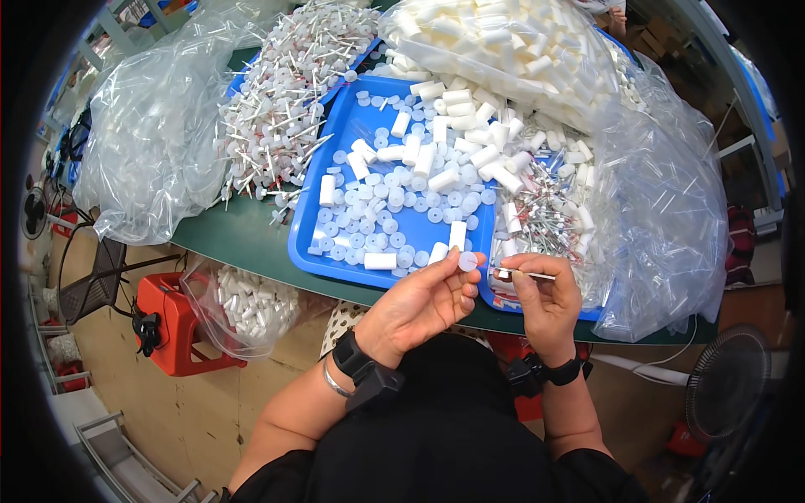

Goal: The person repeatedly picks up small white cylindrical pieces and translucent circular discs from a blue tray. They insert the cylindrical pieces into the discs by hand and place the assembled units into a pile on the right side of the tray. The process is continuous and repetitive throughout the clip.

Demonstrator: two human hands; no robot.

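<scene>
Between the thumb and fingers of my left hand (pixel 423 303) is a translucent disc (pixel 468 261) with a small centre hole. My right hand (pixel 551 306) pinches a thin white stick (pixel 537 275), whose fine pin end points at the disc; whether the two touch is too small to tell. Both hands are over the front edge of a blue tray (pixel 314 182). Many loose discs (pixel 360 207) lie in it, along with white foam-like cylinders (pixel 380 261). Beside my right hand, a second tray holds a pile of thin pins and sticks (pixel 543 205).
A heap of disc-and-stick pieces (pixel 289 80) rises at the back left, beside a crumpled clear bag (pixel 155 138). An open bag of white cylinders (pixel 503 42) spreads across the back. Below the green table (pixel 239 235) are a red stool (pixel 172 327) and a fan (pixel 728 381).
</scene>
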